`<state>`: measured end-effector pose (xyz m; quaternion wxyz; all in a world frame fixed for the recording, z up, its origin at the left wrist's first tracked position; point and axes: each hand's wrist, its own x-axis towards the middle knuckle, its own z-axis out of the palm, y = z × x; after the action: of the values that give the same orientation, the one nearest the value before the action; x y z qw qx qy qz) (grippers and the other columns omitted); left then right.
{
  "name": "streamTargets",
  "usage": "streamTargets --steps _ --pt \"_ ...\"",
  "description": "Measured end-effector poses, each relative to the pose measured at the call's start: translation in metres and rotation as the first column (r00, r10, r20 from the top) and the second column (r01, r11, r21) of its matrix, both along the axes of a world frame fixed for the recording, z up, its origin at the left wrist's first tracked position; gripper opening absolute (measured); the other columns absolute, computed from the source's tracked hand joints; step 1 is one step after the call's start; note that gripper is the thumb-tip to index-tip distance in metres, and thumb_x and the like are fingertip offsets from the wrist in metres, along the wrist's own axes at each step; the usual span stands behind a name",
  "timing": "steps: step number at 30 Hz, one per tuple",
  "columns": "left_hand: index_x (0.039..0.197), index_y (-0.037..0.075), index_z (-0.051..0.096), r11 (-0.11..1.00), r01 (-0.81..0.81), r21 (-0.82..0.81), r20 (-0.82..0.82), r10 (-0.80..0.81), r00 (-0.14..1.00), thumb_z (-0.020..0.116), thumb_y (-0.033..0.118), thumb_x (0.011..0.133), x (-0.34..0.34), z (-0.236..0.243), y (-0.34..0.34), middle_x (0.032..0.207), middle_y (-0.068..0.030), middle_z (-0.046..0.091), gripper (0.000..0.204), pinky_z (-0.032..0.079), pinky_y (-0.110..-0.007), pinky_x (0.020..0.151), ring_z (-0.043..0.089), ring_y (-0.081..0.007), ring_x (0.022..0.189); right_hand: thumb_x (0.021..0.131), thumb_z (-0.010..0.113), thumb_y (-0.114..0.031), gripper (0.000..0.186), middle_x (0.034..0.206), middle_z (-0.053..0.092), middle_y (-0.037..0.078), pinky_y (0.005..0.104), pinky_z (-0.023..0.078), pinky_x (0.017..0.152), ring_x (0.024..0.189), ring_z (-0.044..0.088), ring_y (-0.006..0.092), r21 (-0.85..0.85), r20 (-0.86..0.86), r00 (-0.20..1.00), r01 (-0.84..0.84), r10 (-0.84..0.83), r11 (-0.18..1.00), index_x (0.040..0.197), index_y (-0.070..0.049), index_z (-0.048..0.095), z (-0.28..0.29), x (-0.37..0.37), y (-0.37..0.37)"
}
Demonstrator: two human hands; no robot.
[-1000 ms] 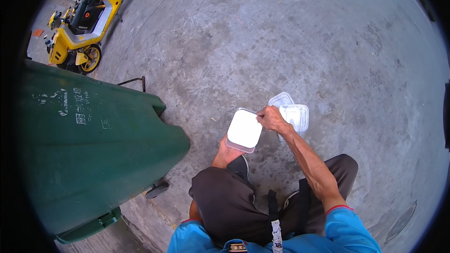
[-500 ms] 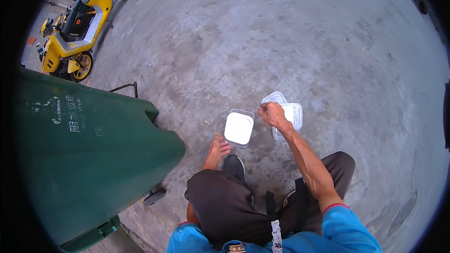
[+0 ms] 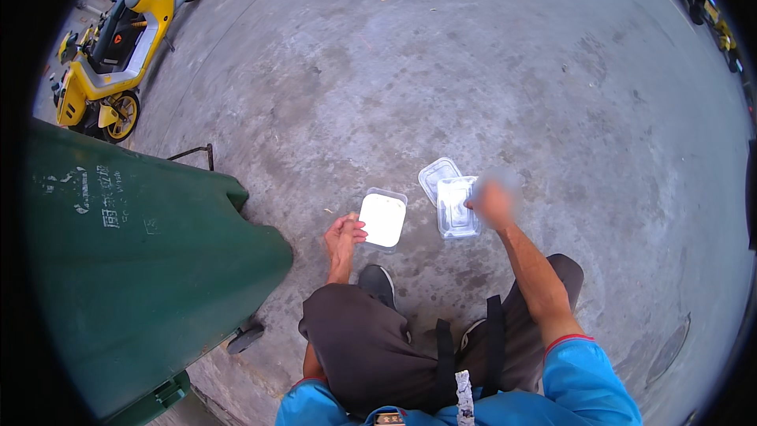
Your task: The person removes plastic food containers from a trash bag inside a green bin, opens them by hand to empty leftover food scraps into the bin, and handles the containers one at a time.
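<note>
On the concrete ground in front of my feet lies a clear-rimmed plastic container (image 3: 382, 219) with a white, rounded rectangular face; I cannot tell whether that white is a lid or contents. The bent fingers of my left hand (image 3: 344, 238) are closed on its left edge. To its right rests a clear plastic food box (image 3: 455, 210), partly over a flat clear lid (image 3: 439, 173). Smeared, my right hand (image 3: 497, 205) is at the box's right side, one fingertip over its rim. Its other fingers, and anything they hold, cannot be made out.
A large green wheeled bin (image 3: 158, 268) takes up the left side, close to my left arm. Beyond it stands a yellow scooter (image 3: 126, 55). My dark shoe (image 3: 378, 284) is just below the white-faced container. More vehicles (image 3: 714, 24) show at the upper right rim.
My left hand has moved up to the white-faced container's edge, its fingers bending. My right hand has gone from the lid's near side to the right of the box. The view has shifted slightly.
</note>
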<state>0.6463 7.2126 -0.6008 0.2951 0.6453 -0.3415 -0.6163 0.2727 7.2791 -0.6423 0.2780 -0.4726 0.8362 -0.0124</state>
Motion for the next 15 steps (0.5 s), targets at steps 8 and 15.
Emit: streamTargets --steps 8,15 --pt "0.119 0.001 0.064 0.806 0.538 0.248 -0.182 -0.507 0.843 0.06 0.022 0.097 -0.033 0.001 0.036 0.097 -0.0102 0.071 0.031 0.055 -0.025 0.064 0.067 -0.0137 0.072 0.059 0.088 -0.052 0.099 0.119 0.056 0.024 0.0432 0.051 0.089 0.109 0.06 0.0357 0.002 0.025 0.996 0.087 -0.087 0.996 0.125 0.006 0.041 -0.02 0.017 0.001" --pt "0.127 0.002 0.057 0.666 0.689 0.287 -0.319 -0.612 0.724 0.064 0.027 0.095 -0.04 -0.004 0.04 0.106 -0.0089 0.068 0.041 0.054 -0.026 0.071 0.066 -0.0137 0.081 0.057 0.09 -0.051 0.111 0.122 0.052 0.022 0.0412 0.051 0.09 0.115 0.055 0.0352 -0.014 -0.012 0.999 0.05 -0.05 0.999 0.133 0.007 0.034 -0.017 0.04 -0.009"
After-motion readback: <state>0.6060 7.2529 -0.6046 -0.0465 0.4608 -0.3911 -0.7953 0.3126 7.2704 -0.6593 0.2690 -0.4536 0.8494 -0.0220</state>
